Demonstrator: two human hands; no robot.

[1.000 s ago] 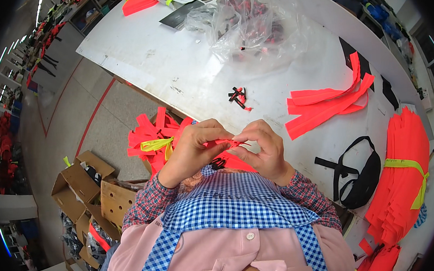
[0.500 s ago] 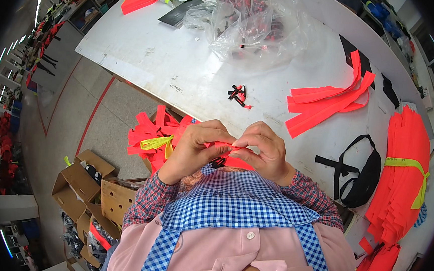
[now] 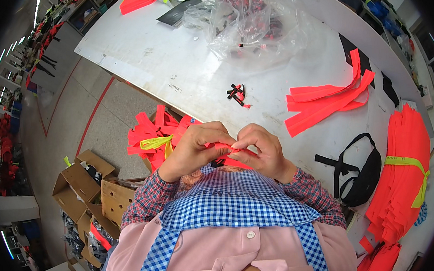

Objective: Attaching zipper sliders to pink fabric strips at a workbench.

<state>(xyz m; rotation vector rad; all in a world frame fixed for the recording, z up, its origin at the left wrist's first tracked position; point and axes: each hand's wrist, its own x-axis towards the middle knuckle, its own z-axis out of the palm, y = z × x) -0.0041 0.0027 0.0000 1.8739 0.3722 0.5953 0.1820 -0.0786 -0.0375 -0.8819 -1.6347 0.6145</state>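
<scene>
Over my lap, just off the table's near edge, both hands meet fingertip to fingertip. My left hand (image 3: 196,148) is closed, pinching a neon red-orange strip (image 3: 236,163) that looks like zipper tape. My right hand (image 3: 264,151) pinches the same strip between thumb and forefinger, close to the left thumb. Fingers hide most of the held part, and I cannot make out any small piece between them. Beyond the hands lies a little pile of black and red pull tabs (image 3: 237,96). Several loose red-orange strips (image 3: 316,112) lie to the right.
A clear plastic bag (image 3: 257,29) with red and black pieces sits at the back of the white table (image 3: 156,64). On the right are a black waist bag (image 3: 361,175) and a yellow-tied strip bundle (image 3: 401,173). Another bundle (image 3: 144,133) and cardboard boxes (image 3: 79,180) are at left.
My right fingers have shifted slightly left and down along the strip, closer to the left fingertips. The left hand stays nearly still.
</scene>
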